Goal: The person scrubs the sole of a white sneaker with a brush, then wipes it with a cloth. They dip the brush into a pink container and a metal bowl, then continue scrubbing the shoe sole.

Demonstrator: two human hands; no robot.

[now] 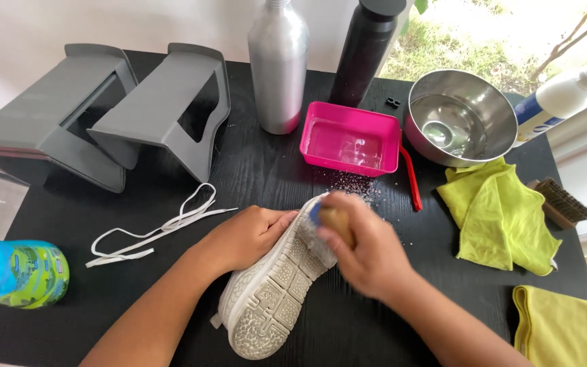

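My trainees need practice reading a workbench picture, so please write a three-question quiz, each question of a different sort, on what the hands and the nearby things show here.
1. True or false: the left hand holds the shoe sole up.
2. What does the right hand press against the sole? A) a yellow cloth B) a small brush C) a lace
3. Fill in: the pink tray stands between the silver bottle and the steel ____.

Key
1. True.
2. B: the brush, with a wooden back.
3. bowl.
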